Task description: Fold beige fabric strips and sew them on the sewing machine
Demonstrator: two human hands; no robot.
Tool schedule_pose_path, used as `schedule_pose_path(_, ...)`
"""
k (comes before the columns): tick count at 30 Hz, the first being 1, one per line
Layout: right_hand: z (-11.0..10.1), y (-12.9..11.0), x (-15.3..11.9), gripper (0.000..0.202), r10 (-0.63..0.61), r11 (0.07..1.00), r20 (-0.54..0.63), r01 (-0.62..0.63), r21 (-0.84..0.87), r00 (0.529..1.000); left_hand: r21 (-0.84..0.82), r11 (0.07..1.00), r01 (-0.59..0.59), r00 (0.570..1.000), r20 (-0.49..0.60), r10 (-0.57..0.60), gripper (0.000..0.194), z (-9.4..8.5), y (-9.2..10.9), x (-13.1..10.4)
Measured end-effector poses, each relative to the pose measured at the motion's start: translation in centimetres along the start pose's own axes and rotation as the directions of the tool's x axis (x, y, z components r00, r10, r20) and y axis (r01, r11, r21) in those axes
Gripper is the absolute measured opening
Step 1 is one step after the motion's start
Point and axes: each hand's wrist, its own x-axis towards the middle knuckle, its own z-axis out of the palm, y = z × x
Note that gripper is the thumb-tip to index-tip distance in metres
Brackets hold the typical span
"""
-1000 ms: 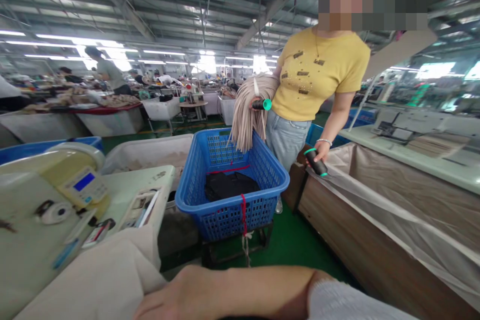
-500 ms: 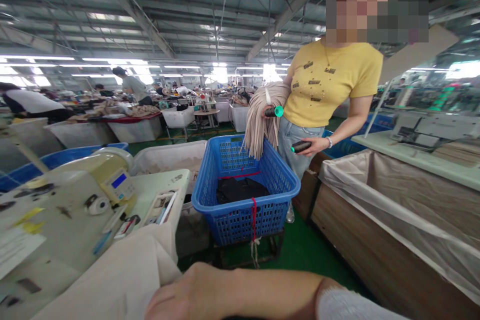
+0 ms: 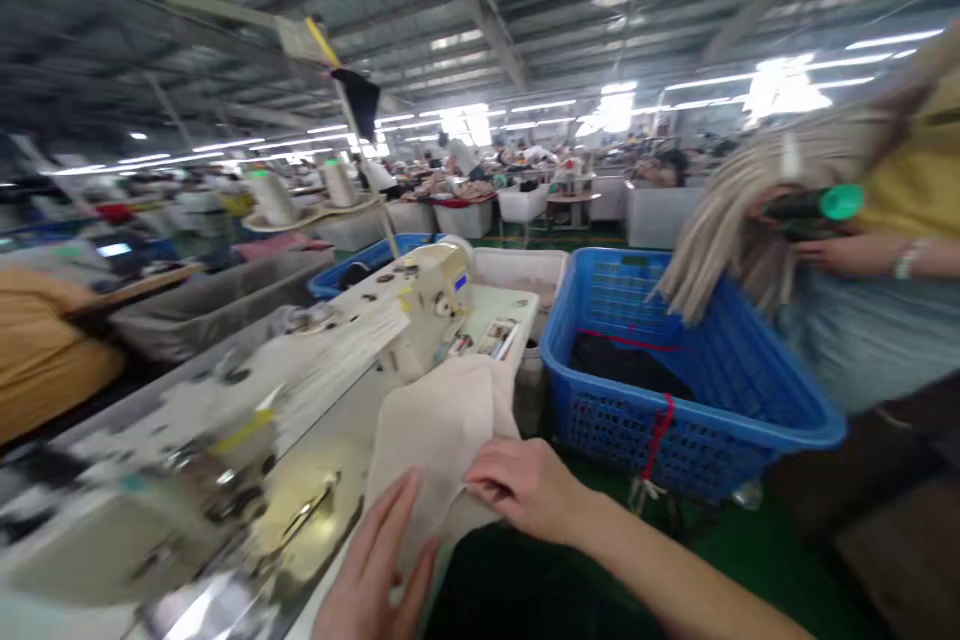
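Observation:
A beige piece of fabric [image 3: 431, 420] lies over the edge of the sewing table in front of me. My left hand [image 3: 382, 560] rests on its near left part with the fingers stretched out. On the fabric's right edge, my right hand [image 3: 525, 485] pinches the cloth between thumb and fingers. The sewing machine [image 3: 431, 305], cream with a small blue display, stands just beyond the fabric. Closer on the left, the machine parts and a shiny metal piece are blurred.
A blue plastic basket [image 3: 675, 420] with dark cloth inside stands to my right. Beyond it, a person in yellow holds a bundle of beige strips [image 3: 727, 220] and a dark thread spool [image 3: 806, 205]. A white bin [image 3: 517, 265] sits behind the table.
My view has swung left, so the basket and the person appear farther right. My left hand has come into view on the fabric, and the person's two hands are closer together.

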Motion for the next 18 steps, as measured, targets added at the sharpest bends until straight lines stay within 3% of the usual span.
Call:
schedule_pose_path(3,-0.1,-0.4,0.1,0.020,0.003,0.993,-0.021,0.000,0.121,1.000,0.113,0.994,0.005,1.000,-0.003,-0.005,0.043,0.9,0.6,1.1)
schedule_pose_path(7,-0.1,-0.5,0.1,0.020,0.022,0.984,-0.028,-0.016,0.177,0.999,0.143,0.989,0.045,0.991,0.116,-0.062,0.027,1.6,2.1,3.2)
schedule_pose_path(11,-0.1,-0.2,0.0,0.020,0.029,0.978,-0.056,-0.017,0.206,0.998,0.173,0.982,0.081,0.964,0.237,-0.122,0.023,1.7,3.7,5.0)
schedule_pose_path(15,-0.2,0.4,-0.3,0.023,0.107,0.975,-0.180,-0.068,0.213,0.978,0.195,0.975,0.102,0.947,0.281,-0.156,0.029,0.6,3.1,7.2)
schedule_pose_path(18,-0.1,1.3,-0.8,0.029,0.272,0.948,-0.288,-0.206,0.242,0.918,0.189,0.974,0.125,0.970,0.181,-0.160,0.027,-1.6,2.1,9.5)
